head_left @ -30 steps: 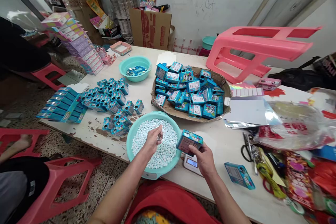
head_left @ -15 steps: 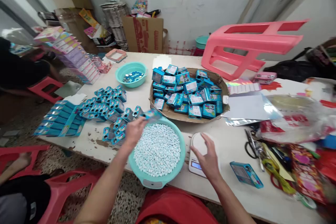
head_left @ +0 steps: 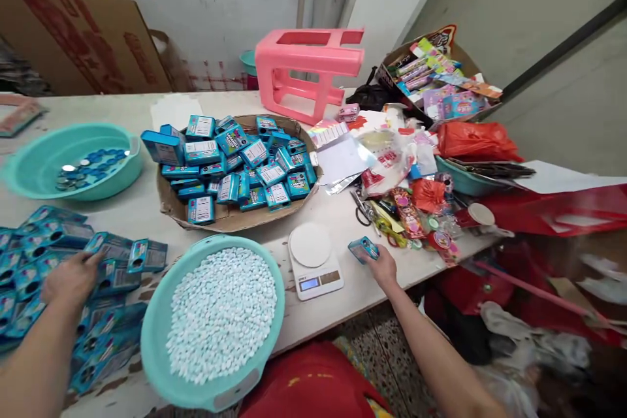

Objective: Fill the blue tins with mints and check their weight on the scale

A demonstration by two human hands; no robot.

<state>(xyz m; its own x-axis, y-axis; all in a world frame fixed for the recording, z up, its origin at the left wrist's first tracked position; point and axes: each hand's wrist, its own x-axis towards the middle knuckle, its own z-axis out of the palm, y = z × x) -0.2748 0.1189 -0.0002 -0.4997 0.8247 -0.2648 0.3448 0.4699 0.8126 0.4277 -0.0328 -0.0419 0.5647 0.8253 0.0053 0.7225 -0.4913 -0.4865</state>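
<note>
My left hand (head_left: 71, 277) is at the group of small blue boxes (head_left: 49, 235) on the left, its fingers at a box whose grip is unclear. On the right, my right hand (head_left: 383, 266) has its fingers on a single blue box (head_left: 363, 249) lying on the table. Between the hands are a turquoise basin (head_left: 151, 339) of pale blue and white pellets (head_left: 223, 313) and a white scale (head_left: 311, 246) with a lit display and a bare plate. Behind them, a cut-down carton (head_left: 183, 217) holds a heap of blue boxes (head_left: 255, 153).
A second turquoise basin (head_left: 98, 183) with small blue discs stands at the left. Farther back lies a pink stool (head_left: 313, 62) on its side. Scissors (head_left: 361, 212), plastic bags (head_left: 385, 170) and packets crowd the right side of the table (head_left: 337, 320).
The view has turned right. My left hand has left the pellet basin's rim, without the box it held there, for the box group. My right hand has moved from the scale to the single box.
</note>
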